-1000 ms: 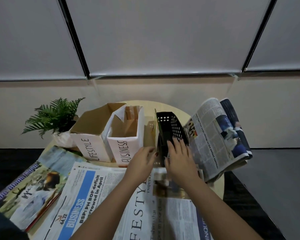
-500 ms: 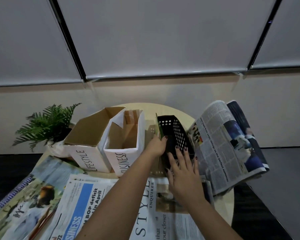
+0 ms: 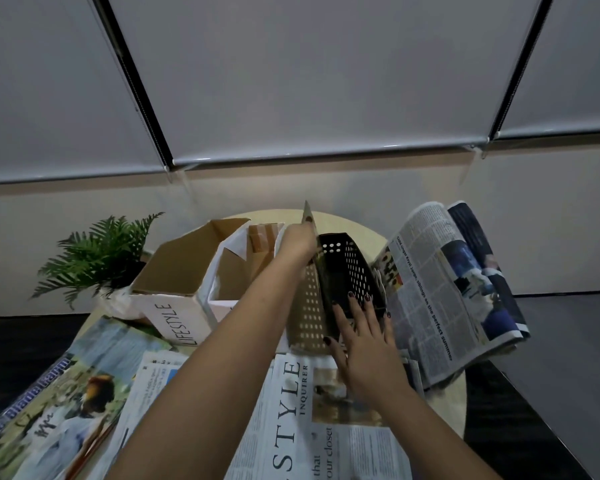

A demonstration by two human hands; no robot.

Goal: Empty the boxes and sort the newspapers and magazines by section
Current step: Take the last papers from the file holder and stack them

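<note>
A black perforated basket (image 3: 347, 268) stands on the round table (image 3: 361, 226), with a beige perforated panel (image 3: 309, 306) along its left side. My left hand (image 3: 297, 242) grips the top of a thin upright item (image 3: 307, 216) between the basket and the boxes. My right hand (image 3: 361, 327) rests with straight fingers on the basket's near rim. To the left stand two cardboard boxes, one labelled LIFESTYLE (image 3: 174, 282) and one beside it (image 3: 243, 268) with its label hidden by my arm. Both look empty. A Lifestyle newspaper (image 3: 291, 410) lies in front.
An open magazine (image 3: 447, 289) leans off the table's right side. A business newspaper (image 3: 146, 386) and a colourful magazine (image 3: 49, 403) lie at the front left. A potted fern (image 3: 97, 258) stands at the back left. Dark floor surrounds the table.
My left hand has moved from the basket's near end up to its far end and taken hold of the thin upright item. My right hand has stayed at the near rim.
</note>
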